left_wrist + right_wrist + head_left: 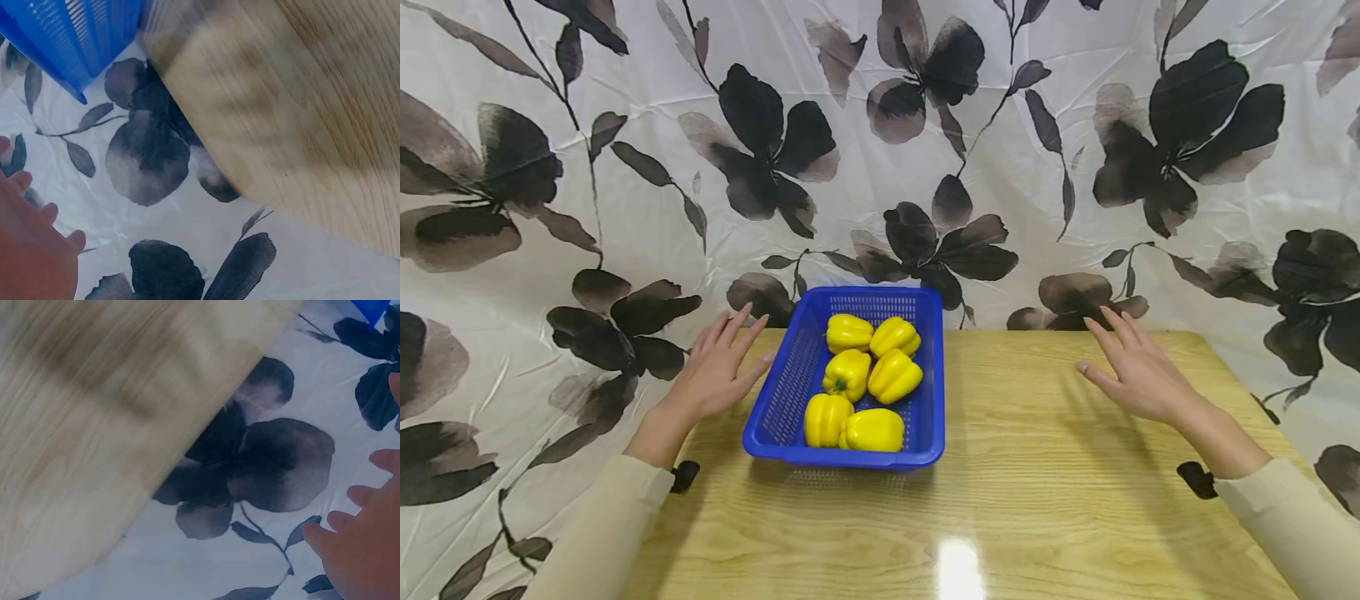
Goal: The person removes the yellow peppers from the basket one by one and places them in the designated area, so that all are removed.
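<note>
While six yellow bell peppers [853, 372] lie inside a blue perforated basket [842, 457] on the wooden table [1037, 483], the left hand [718, 367] hovers, spread and empty, just beside the basket's left side; the right hand [1138, 371], also spread and holding nothing, hangs well to the basket's right.

Person, long sleeves both sides. Left sleeve [602, 525]: pale cream, plain, ends in a cuff at the wrist; left hand [718, 371] bare. Right sleeve [1292, 521]: same cream cloth, slightly creased toward its cuff; right hand [1138, 379] bare. Small black pieces [685, 477] [1197, 480] jut inward beside both cuffs; markings too small to read.
</note>
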`<action>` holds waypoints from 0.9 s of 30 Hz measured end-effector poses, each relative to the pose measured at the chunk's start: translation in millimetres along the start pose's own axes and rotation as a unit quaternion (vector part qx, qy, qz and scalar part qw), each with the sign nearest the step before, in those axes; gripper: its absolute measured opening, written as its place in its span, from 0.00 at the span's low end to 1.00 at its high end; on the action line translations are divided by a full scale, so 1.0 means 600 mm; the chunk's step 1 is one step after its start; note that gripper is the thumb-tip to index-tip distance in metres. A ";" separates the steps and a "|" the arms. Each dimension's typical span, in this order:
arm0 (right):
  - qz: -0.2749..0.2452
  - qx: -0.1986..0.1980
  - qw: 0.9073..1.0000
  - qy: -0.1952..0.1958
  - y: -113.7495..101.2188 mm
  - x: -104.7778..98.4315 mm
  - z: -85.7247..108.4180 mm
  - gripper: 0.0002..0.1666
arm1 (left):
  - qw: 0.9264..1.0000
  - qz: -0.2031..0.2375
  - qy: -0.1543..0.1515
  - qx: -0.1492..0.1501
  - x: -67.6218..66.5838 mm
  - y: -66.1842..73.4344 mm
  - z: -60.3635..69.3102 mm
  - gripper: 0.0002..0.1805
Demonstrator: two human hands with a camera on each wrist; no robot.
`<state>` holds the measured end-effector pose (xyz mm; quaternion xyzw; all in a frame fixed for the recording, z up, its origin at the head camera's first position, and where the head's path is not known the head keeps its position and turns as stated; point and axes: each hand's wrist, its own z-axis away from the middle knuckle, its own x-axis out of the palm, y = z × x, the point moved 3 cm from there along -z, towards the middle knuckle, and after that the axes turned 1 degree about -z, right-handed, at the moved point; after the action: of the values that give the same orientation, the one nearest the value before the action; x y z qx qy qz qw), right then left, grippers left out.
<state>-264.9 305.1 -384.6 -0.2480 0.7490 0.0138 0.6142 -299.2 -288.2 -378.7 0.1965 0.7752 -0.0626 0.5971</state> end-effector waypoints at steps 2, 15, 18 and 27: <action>-0.006 0.002 1.000 -0.002 -0.003 0.000 0.000 0.46 | 1.000 0.001 0.005 0.006 -0.001 0.003 0.002 0.39; -0.035 -0.007 0.999 0.027 -0.043 -0.011 -0.001 0.44 | 0.998 0.053 0.025 0.006 0.001 0.013 0.012 0.39; -0.049 -0.013 0.998 0.027 -0.056 -0.010 -0.004 0.43 | 0.997 0.074 0.023 -0.001 0.001 0.015 0.016 0.39; -0.103 -0.017 0.994 0.015 -0.094 -0.002 -0.005 0.41 | 0.989 0.146 -0.010 -0.009 0.003 0.029 0.028 0.43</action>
<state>-245.8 255.4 -366.6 -0.3342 0.7283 -0.0405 0.5969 -277.8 -277.7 -382.6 0.3012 0.7329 0.0302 0.6093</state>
